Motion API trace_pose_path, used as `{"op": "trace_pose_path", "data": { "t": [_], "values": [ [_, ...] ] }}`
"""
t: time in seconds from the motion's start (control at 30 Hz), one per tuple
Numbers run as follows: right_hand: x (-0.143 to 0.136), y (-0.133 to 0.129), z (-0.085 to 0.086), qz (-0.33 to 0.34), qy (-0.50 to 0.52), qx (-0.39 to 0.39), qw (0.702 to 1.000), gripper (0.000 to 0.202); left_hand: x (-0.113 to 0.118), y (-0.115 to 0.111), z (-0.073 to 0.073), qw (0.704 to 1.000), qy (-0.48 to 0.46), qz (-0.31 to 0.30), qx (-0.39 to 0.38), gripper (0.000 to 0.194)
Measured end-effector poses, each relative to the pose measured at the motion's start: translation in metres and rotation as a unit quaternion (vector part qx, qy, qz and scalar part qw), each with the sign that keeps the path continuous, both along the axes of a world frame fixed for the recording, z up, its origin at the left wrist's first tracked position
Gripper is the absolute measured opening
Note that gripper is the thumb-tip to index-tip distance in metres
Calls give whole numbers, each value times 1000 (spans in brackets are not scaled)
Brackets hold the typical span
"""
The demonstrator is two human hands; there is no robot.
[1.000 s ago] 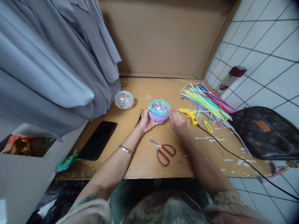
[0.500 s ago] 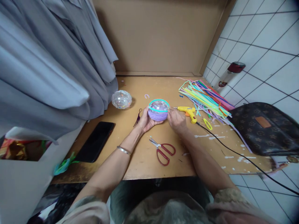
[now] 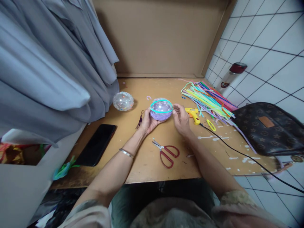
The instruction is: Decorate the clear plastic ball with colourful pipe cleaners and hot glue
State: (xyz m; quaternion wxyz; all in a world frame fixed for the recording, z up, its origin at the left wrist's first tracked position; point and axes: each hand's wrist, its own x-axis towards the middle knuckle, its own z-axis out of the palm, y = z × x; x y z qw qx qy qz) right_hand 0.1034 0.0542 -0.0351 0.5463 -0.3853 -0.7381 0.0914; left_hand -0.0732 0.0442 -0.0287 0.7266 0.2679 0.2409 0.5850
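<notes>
My left hand (image 3: 149, 123) cups a clear plastic ball (image 3: 161, 105) from the left and below. Rows of purple pipe cleaner (image 3: 160, 117) wrap its lower part. A turquoise pipe cleaner (image 3: 161, 112) rings the ball above the purple rows. At the ball's right edge, the bent fingers of my right hand (image 3: 180, 118) are closed at the end of the turquoise strand; their tips are small and partly hidden. Just right of that hand lies a yellow hot glue gun (image 3: 195, 116). Red-handled scissors (image 3: 167, 153) rest on the table below the ball.
Another clear ball (image 3: 123, 101) sits left. A dark phone (image 3: 97, 144), a purple tassel (image 3: 140, 120) and a pink curl (image 3: 148, 98) lie on the table (image 3: 152, 172). Right are colourful pipe cleaners (image 3: 209, 99), a brown bag (image 3: 273, 133), a bottle (image 3: 229, 79) and the glue gun's cord (image 3: 237, 155).
The ball has tilted in my left hand, showing more of its clear top. My right hand has shifted slightly right and up, and its fingers are less tightly curled.
</notes>
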Motion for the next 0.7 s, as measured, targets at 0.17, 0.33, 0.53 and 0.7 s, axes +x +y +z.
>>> {"op": "trace_pose_path", "data": {
  "t": [0.17, 0.33, 0.53, 0.7],
  "values": [
    [4, 11, -10, 91, 120, -118, 982, 42, -6, 1, 2, 997, 19, 45, 59, 52],
    [4, 12, -10, 121, 122, -114, 979, 56, -18, 5, 2, 997, 39, 14, 68, 61],
    [-4, 6, -1, 92, 86, -49, 991, 57, -25, 5, -3, 996, 41, 7, 74, 68],
    [-5, 3, 3, 84, 81, -30, 993, 55, -27, 5, -6, 996, 45, 1, 79, 72]
  ]
}}
